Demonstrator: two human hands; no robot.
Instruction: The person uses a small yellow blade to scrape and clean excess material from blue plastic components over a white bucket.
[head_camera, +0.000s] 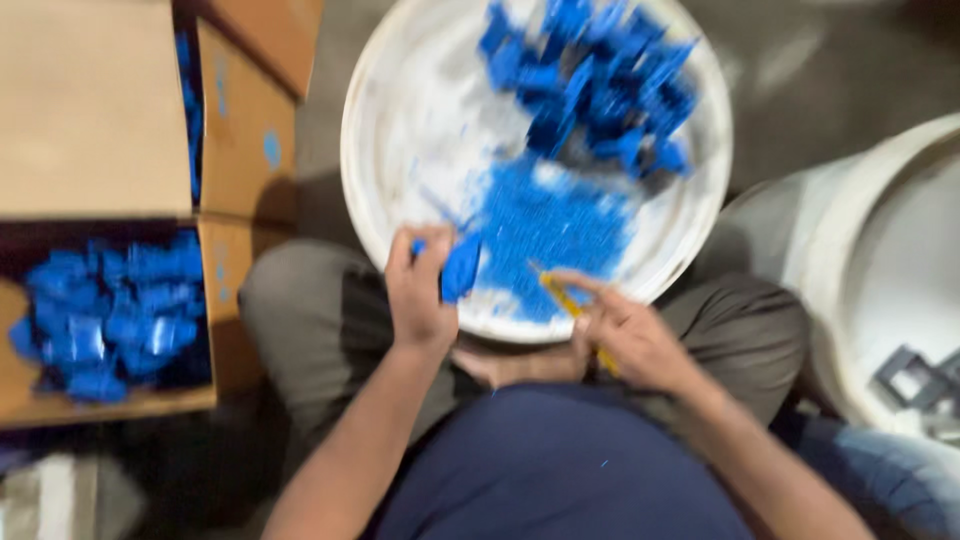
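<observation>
My left hand (418, 290) grips a small blue plastic part (460, 266) over the near rim of a round white basin (400, 110). My right hand (630, 335) holds a yellow-handled tool (562, 297), its tip pointing toward the blue part. Inside the basin a heap of blue plastic parts (590, 80) lies at the far side, and a patch of fine blue shavings (545, 225) spreads in the middle. The view is blurred by motion.
A cardboard box (230, 130) at the left holds more blue parts (110, 310). A large white bucket (870, 260) stands at the right with grey frame pieces (915, 375) in it. My knees in grey trousers flank the basin.
</observation>
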